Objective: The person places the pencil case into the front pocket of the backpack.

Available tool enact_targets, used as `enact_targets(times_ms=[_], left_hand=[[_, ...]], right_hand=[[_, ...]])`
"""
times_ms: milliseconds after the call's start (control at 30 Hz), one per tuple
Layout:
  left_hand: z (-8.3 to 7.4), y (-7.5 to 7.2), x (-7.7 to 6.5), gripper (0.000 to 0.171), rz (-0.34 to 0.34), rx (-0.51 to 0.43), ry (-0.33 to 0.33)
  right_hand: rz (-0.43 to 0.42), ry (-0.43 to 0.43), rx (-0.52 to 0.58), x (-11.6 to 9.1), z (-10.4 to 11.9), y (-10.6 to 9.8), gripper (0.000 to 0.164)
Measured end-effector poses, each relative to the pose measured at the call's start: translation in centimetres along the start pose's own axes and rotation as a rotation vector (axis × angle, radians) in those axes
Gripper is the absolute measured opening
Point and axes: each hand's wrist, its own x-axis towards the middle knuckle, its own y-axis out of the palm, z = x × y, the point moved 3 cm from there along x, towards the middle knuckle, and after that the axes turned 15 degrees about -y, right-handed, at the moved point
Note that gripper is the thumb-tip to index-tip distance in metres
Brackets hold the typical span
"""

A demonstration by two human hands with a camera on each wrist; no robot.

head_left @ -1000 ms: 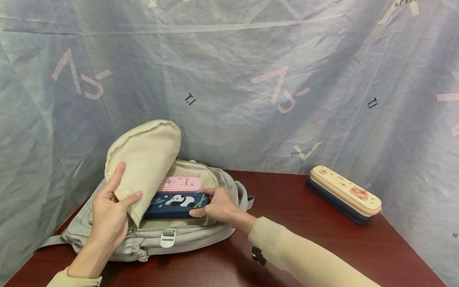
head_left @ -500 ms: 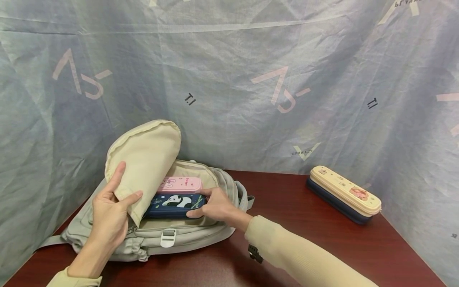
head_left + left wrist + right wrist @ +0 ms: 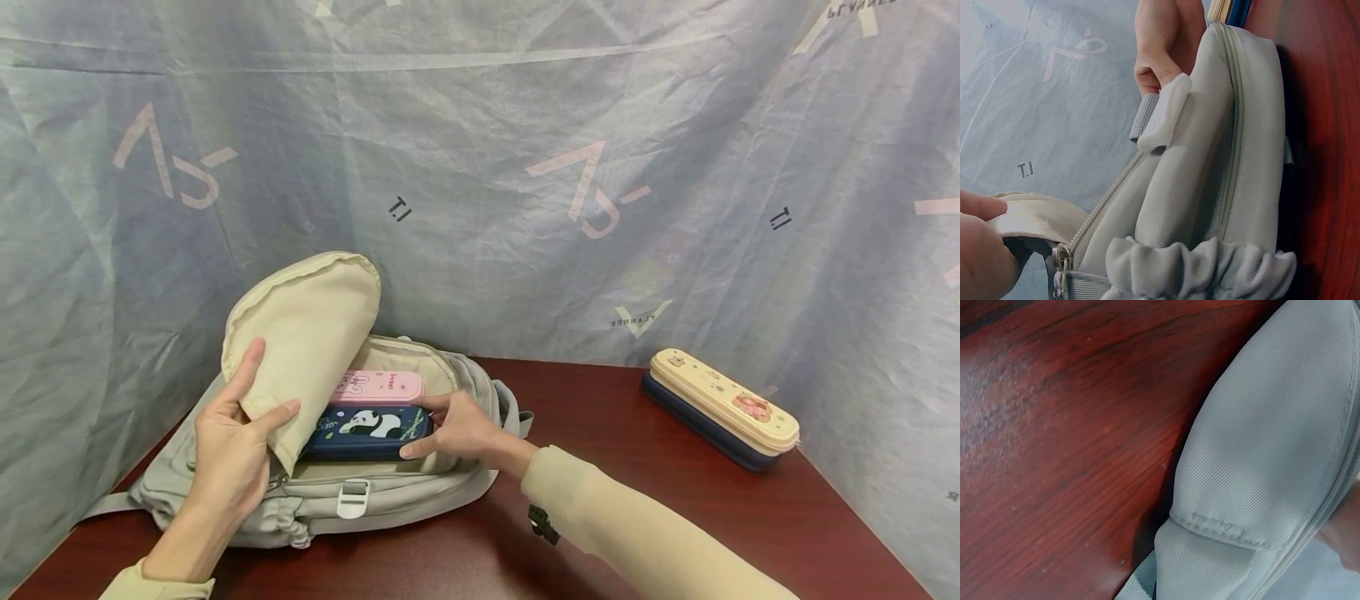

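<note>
Navy panda case (image 3: 367, 432) has shifted slightly left compared with the head view one second earlier, so more of it lies under the fabric; the right hand (image 3: 465, 429) went with it, and its thumb now sits nearer the case's right end. Otherwise only a faint drift of the whole view. Judged: a small seating adjustment, with the case lying well inside the bag. Case position: lower centre-left of frame, flat, panda side up, just in front of the pink case (image 3: 382, 385), within the main compartment of the grey backpack (image 3: 405, 502). Right hand: thumb along the front face, fingers at the far edge, holding the case's right end; pressure cannot be told. Left hand (image 3: 234, 450): holds the raised cream-lined flap (image 3: 307, 333) near its lower edge, thumb on the lining, left of centre. Flap covers the left ends of both cases. White buckle (image 3: 352, 498) at the backpack's front edge. Right wrist view gives mainly the bag's grey side and red-brown tabletop (image 3: 577, 400). Farther out, right of frame: cream case (image 3: 723, 396) on a dark navy layer (image 3: 693, 417); whether that is a separate case, unclear. Printed grey cloth (image 3: 480, 125) hangs behind.
</note>
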Motion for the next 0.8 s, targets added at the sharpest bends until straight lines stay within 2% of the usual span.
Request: enact_targets(times_ms=[600,800], left_hand=[[0.01,-0.03,0.01,0.092,-0.003,0.011,-0.003],[0.03,-0.03,0.04,0.092,-0.003,0.009,-0.004]], right_hand=[[0.043,0.056,0.088,0.59,-0.58,-0.84,0.066],[0.058,0.063,0.177,0.84,-0.81,-0.54,0.064]])
